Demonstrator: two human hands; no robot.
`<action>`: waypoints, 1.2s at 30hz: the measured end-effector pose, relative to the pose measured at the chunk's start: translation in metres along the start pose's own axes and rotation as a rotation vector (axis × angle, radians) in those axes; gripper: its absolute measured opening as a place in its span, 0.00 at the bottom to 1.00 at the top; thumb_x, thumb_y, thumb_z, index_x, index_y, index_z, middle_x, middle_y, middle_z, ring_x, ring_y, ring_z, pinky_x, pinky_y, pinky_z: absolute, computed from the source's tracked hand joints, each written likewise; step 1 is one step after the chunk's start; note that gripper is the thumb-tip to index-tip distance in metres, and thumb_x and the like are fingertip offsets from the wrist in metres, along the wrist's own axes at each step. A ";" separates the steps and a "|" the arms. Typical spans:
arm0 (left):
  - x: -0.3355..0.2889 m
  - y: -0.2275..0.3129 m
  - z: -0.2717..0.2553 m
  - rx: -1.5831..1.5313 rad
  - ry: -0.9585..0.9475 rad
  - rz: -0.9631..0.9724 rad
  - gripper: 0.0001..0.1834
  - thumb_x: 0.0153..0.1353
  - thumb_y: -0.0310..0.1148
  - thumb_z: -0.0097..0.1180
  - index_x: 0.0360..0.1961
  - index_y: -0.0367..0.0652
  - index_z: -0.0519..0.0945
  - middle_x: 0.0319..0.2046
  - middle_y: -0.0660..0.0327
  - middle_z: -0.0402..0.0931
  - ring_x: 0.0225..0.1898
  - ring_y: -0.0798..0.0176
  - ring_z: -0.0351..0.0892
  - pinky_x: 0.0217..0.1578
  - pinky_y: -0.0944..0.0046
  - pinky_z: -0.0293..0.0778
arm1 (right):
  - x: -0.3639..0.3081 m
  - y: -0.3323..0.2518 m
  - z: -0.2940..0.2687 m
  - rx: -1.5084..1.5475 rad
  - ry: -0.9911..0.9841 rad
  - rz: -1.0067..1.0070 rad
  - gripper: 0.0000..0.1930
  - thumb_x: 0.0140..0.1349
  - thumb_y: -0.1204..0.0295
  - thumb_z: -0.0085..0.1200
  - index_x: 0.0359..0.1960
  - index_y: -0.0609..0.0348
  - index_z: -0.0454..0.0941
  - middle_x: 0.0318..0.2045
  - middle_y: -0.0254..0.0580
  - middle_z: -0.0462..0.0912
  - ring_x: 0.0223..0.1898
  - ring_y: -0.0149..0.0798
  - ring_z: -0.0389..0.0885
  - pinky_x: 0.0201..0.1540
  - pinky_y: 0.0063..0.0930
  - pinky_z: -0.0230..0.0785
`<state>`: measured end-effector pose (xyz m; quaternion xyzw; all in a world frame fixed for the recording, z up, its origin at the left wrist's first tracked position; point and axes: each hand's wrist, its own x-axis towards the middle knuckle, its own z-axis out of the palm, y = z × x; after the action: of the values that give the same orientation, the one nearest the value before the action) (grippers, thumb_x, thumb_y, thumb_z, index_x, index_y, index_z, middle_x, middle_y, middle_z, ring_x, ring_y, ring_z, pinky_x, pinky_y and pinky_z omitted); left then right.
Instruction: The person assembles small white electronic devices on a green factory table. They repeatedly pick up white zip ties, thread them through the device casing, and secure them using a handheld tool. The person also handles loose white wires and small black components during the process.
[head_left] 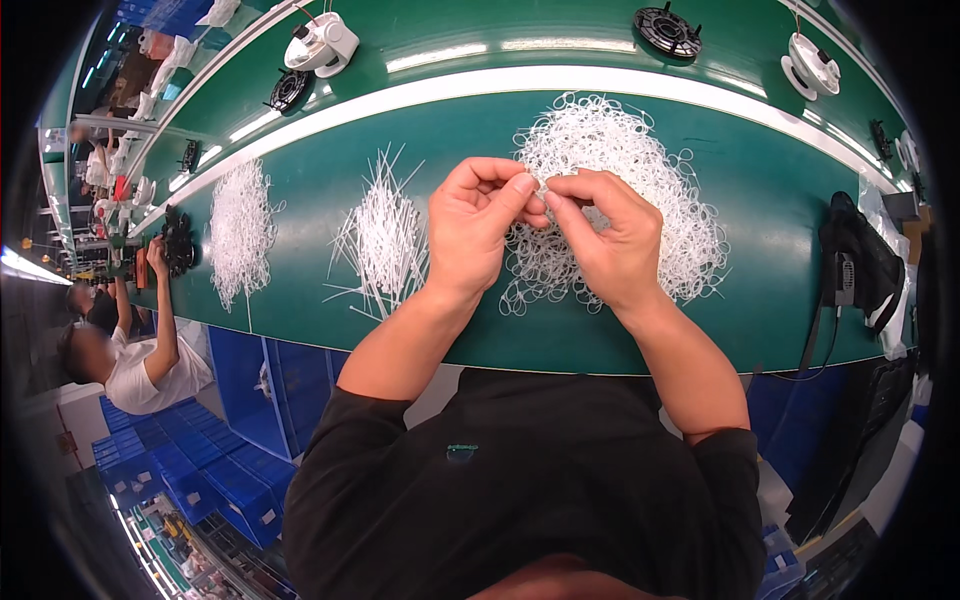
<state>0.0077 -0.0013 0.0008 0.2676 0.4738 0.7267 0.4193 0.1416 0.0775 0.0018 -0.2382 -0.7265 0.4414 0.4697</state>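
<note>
The left grip (475, 220) was closed, thumb and index fingertip pressed together on a thin white piece (541, 188), most of it hidden by the fingers. The right grip (618, 240) met it from the right, its thumb and index tip also pinched at the white piece, so that the two sets of fingertips were nearly touching. Both were raised over the left part of a broad heap of looped white ties (665, 185), which spread beneath them, to the far side and to the right across the green desk (770, 250). To the left, just beside the left forearm (415, 335), lay a loose pile of straight white ties (385, 235), their ends poking out in many directions. Farther left, well apart from that pile, was a long, tangled white heap (242, 235). Near the right end of the desk sat a black bag-like bundle (865, 260) with a dark strap (812, 335) trailing toward the near edge. On the far side, beyond a white band (540, 78), a green strip (560, 20) carried white housings (325, 45) and round black parts (668, 33). At the left, a person in white (165, 370) had one bare arm raised by the desk, and blue bins (195, 460) stood below the near edge
</note>
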 end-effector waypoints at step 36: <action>0.016 0.054 -0.070 1.085 0.173 0.363 0.07 0.61 0.29 0.64 0.35 0.35 0.82 0.30 0.64 0.81 0.30 0.74 0.77 0.32 0.71 0.75 | 0.009 -0.003 -0.007 -0.215 0.052 -0.024 0.07 0.58 0.77 0.64 0.39 0.63 0.83 0.33 0.40 0.85 0.34 0.34 0.80 0.42 0.27 0.73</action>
<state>-0.0751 -0.0309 0.0217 0.4609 0.7576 0.4594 0.0504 0.1438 0.0856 0.0099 -0.2897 -0.7601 0.3490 0.4654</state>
